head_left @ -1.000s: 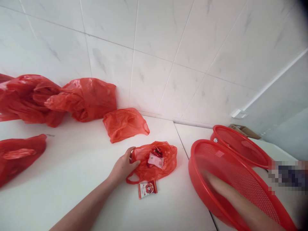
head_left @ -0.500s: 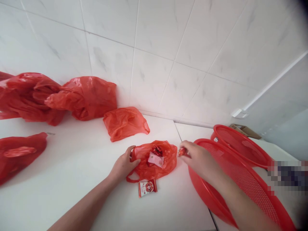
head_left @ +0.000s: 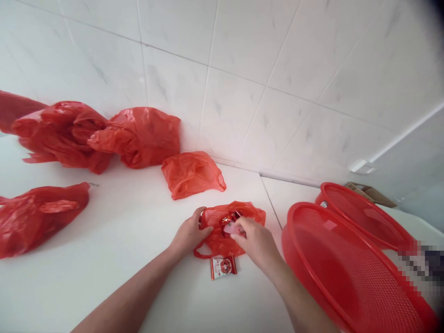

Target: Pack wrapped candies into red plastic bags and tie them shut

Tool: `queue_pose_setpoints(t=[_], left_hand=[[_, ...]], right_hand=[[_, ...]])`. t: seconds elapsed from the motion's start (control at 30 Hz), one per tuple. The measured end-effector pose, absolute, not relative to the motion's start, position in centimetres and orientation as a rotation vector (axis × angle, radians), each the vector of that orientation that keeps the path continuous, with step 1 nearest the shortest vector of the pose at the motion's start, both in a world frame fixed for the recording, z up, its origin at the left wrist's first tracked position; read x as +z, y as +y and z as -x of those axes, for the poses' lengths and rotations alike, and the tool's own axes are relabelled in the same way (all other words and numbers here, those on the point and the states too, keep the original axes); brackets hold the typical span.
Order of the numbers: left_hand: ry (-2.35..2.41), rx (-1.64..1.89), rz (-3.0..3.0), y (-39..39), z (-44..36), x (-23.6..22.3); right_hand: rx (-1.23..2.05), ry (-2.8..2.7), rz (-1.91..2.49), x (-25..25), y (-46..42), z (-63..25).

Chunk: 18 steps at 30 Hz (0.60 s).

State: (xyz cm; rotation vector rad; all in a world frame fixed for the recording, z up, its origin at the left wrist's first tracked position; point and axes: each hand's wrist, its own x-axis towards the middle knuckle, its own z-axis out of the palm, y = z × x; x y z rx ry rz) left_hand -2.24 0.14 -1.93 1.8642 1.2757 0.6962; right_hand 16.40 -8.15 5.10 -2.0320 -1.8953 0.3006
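Note:
A small red plastic bag (head_left: 222, 245) lies on the white table with its mouth open. My left hand (head_left: 189, 233) grips the bag's left rim, thumb inside the mouth and fingers outside. Inside the bag are shiny red wrapped sweets (head_left: 227, 218) and a pink paper slip (head_left: 229, 227). My right hand (head_left: 255, 238) reaches into the mouth from the right, fingers curled together over these contents; what lies between the fingertips is hidden. A red and white snack packet (head_left: 223, 267) rests on the table just in front of the bag.
Two red plastic mesh baskets, a nearer one (head_left: 333, 259) and a farther one (head_left: 360, 215), stand at the right. A flat red bag (head_left: 192, 173) and fuller red bags (head_left: 149, 136) sit along the tiled wall. Another red bag (head_left: 41, 219) lies at left.
My right hand has moved left from the near basket's rim into the bag's mouth, bringing a red wrapped sweet. My left hand keeps its hold on the bag. The view has shifted slightly left.

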Motion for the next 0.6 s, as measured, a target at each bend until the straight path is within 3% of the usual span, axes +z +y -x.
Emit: queue_pose_setpoints(t=[0.17,0.4,0.6], left_hand=[[1.273,0.708,-1.887,0.2,2.2,-2.2],[1.305,0.672,-1.912,0.3,2.3,-2.2],[1.311,0.650,-1.883,0.0,2.3,-1.7]], right_hand=[[0.503,-2.028,1.904,1.8,-12.7,-14.6],[0.310,-1.973,1.900,-2.1,-14.6,-13.4],[0.102,-1.734,1.823,-0.3,-13.1,-15.3]])
